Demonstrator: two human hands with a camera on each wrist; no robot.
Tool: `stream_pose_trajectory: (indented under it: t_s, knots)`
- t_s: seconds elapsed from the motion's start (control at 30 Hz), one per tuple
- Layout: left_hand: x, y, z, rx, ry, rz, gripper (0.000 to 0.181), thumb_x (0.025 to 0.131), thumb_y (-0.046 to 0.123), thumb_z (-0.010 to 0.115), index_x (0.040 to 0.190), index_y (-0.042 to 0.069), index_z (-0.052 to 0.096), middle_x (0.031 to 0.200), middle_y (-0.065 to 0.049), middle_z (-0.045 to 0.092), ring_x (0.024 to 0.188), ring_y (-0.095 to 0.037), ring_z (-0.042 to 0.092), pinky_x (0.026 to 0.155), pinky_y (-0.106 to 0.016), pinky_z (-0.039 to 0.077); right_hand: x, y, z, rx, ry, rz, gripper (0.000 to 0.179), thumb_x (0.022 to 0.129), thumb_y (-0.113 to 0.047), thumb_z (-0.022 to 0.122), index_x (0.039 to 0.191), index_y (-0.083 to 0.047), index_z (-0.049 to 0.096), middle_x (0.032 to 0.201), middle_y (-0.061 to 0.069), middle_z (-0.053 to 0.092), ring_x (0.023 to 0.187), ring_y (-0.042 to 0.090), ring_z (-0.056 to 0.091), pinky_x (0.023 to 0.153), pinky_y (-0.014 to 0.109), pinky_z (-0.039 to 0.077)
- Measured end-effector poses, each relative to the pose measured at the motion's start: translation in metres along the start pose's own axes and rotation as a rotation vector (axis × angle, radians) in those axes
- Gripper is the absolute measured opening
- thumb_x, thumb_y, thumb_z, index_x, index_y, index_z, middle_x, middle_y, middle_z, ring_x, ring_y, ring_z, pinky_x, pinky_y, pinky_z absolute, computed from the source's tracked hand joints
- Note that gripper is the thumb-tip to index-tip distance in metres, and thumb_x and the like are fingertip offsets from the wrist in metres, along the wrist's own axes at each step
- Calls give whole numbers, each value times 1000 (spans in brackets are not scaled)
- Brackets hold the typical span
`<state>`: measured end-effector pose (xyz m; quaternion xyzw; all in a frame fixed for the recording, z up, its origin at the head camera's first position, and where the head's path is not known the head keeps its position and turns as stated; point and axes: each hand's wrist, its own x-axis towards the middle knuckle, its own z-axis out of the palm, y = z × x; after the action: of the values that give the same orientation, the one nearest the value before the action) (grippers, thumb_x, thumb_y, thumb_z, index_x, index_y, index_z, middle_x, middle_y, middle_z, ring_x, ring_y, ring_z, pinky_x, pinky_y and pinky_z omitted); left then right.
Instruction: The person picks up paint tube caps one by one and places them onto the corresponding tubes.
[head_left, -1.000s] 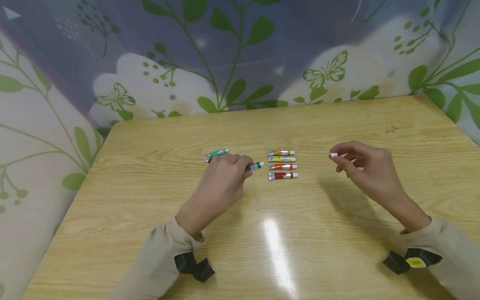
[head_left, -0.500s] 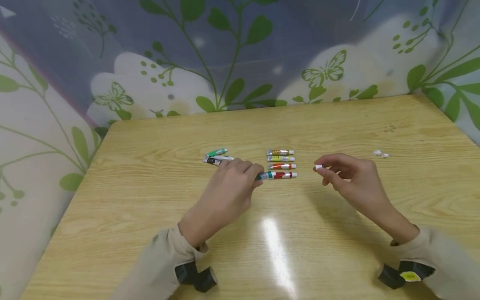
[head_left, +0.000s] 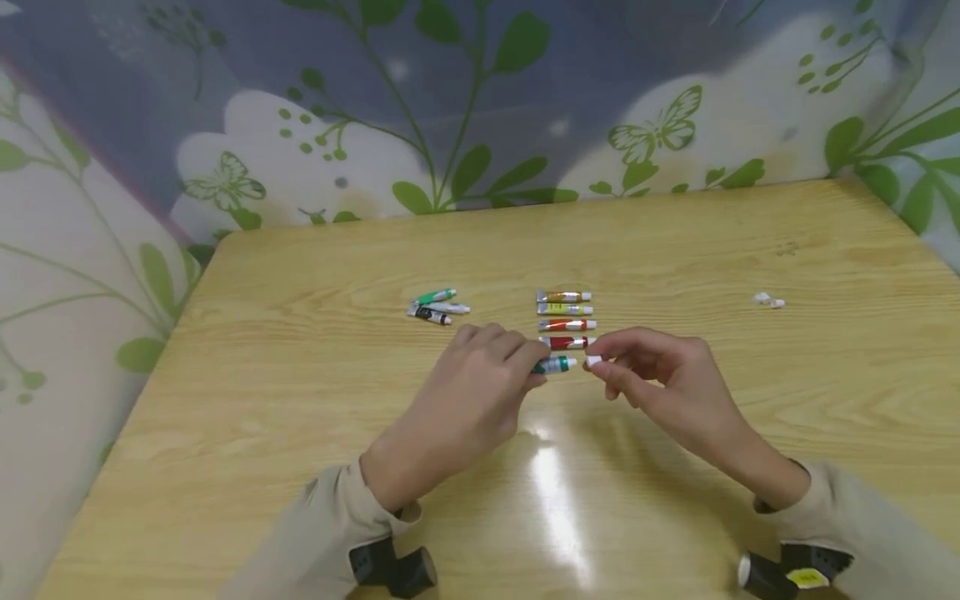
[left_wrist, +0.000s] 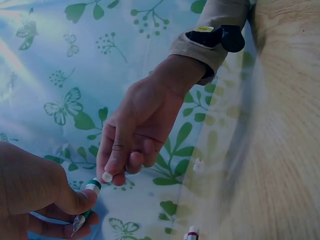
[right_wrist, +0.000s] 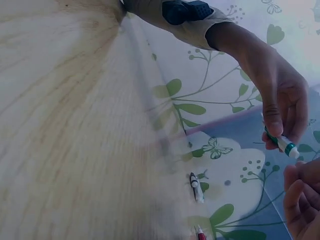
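My left hand (head_left: 468,387) grips a small dark-green paint tube (head_left: 557,364), its white nozzle pointing right. Thumb and forefinger of my right hand (head_left: 671,379) pinch a small white cap (head_left: 594,360), a short gap from that nozzle. In the left wrist view the round cap (left_wrist: 107,177) faces the tip of the tube (left_wrist: 94,185). The right wrist view shows the tube (right_wrist: 287,146) in the left fingers, its rear part hidden by them. Just beyond both hands lies a dark-red tube (head_left: 566,342), partly covered by fingertips.
Orange (head_left: 567,325), yellow (head_left: 566,309) and ochre (head_left: 564,297) tubes lie in a row behind the red one. Left of them rest a light-green tube (head_left: 435,297), a white tube (head_left: 453,307) and a black tube (head_left: 430,315). Small white pieces (head_left: 768,300) lie at the right.
My left hand has carried the green tube rightward and nearer to me. My right hand has brought the cap leftward and nearer, so cap and nozzle are now close together.
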<state>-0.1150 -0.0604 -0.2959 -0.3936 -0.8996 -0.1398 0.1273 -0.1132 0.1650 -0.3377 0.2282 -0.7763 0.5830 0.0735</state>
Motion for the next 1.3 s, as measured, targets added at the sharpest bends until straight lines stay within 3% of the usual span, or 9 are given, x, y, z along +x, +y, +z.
stream_pose_trajectory:
  t_s: [0.17, 0.33, 0.67, 1.3]
  knots:
    - [1, 6, 4, 29, -43, 22, 14, 94, 15, 64, 104, 6, 67, 97, -4, 70, 90, -20, 64, 79, -35, 49, -3, 0, 3, 0, -11, -60, 23, 81, 15, 67, 97, -1, 69, 77, 1, 67, 57, 12, 58, 47, 24, 43]
    - [0, 8, 4, 38, -34, 21, 12, 93, 15, 66, 101, 7, 67, 96, -3, 70, 88, -19, 64, 79, -34, 48, -4, 0, 4, 2, -35, -117, 24, 80, 17, 67, 95, -2, 69, 78, -1, 68, 56, 10, 59, 47, 23, 43]
    - [-1, 9, 2, 42, -9, 35, 15, 93, 17, 65, 103, 7, 67, 96, -4, 70, 89, -20, 64, 80, -35, 48, -4, -3, 4, 34, -33, -126, 19, 83, 14, 66, 94, -1, 69, 79, -2, 68, 57, 10, 60, 47, 24, 43]
    - [-2, 11, 2, 38, 22, 47, 10, 93, 16, 65, 99, 9, 67, 95, -3, 70, 89, -20, 63, 80, -35, 47, -5, -1, 1, -17, -70, -121, 18, 89, 13, 59, 94, -2, 68, 81, 2, 69, 60, 11, 60, 55, 22, 50]
